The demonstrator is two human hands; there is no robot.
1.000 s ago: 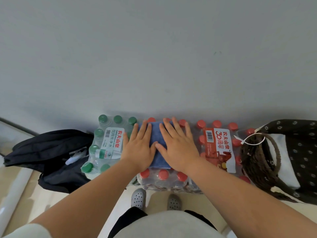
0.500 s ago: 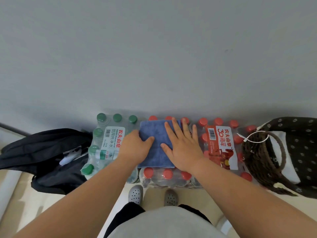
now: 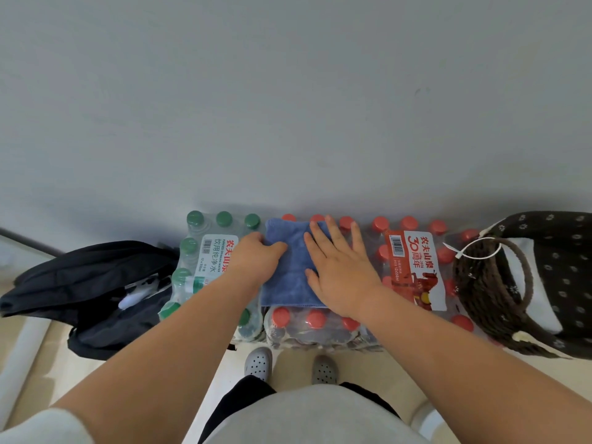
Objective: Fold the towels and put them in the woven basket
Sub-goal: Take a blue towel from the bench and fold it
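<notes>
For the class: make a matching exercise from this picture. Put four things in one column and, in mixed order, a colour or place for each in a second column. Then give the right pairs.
Column one:
1. towel
2. woven basket
3. black bag
4. left hand

Column two:
A. far left, on the floor
B. far right, dark brown
C. blue, lying on the bottle packs
D. curled at the towel's left edge

Right pairs: 1-C, 2-B, 3-A, 4-D

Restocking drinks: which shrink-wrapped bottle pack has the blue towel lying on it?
The middle pack, red-capped, carries the blue towel; the green-capped pack and the red-labelled pack flank it.
</notes>
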